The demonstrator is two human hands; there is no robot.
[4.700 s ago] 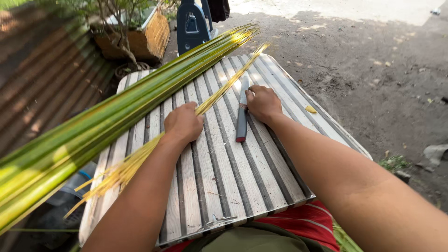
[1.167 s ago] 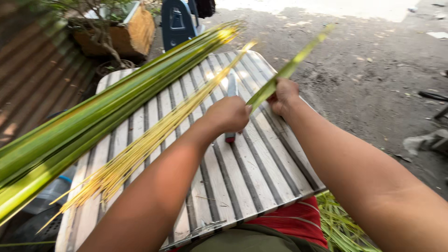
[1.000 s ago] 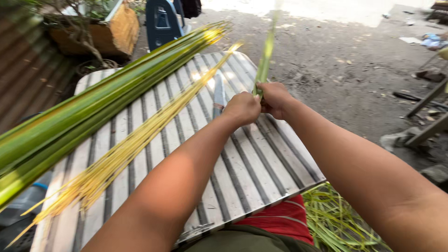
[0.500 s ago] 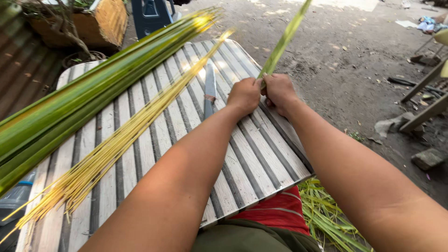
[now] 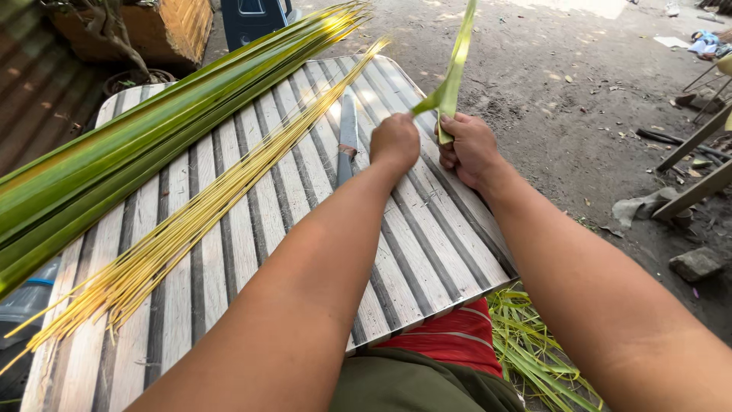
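Both my hands grip one green palm leaflet [image 5: 455, 65] that rises upright above the slatted wooden board [image 5: 427, 252]. My left hand [image 5: 394, 141] pinches a strip of it on the left side. My right hand [image 5: 469, 149] is closed round its base. A knife [image 5: 348, 136] lies flat on the board just left of my left hand. Beside it runs a bundle of thin yellow midribs [image 5: 206, 206], and further left lies a thick stack of long green leaflets [image 5: 130, 149].
Stripped green leaf scraps [image 5: 534, 351] lie on the ground under the board's right edge. A wooden planter box [image 5: 164, 27] and a dark blue object [image 5: 255, 19] stand at the far end. Wooden legs [image 5: 690, 164] and a stone [image 5: 694, 263] are on the dirt at right.
My hands went from resting on the board by the knife to lifting a green leaflet. It now stands upright between both hands, with a strip parting on the left. The view has tilted down.
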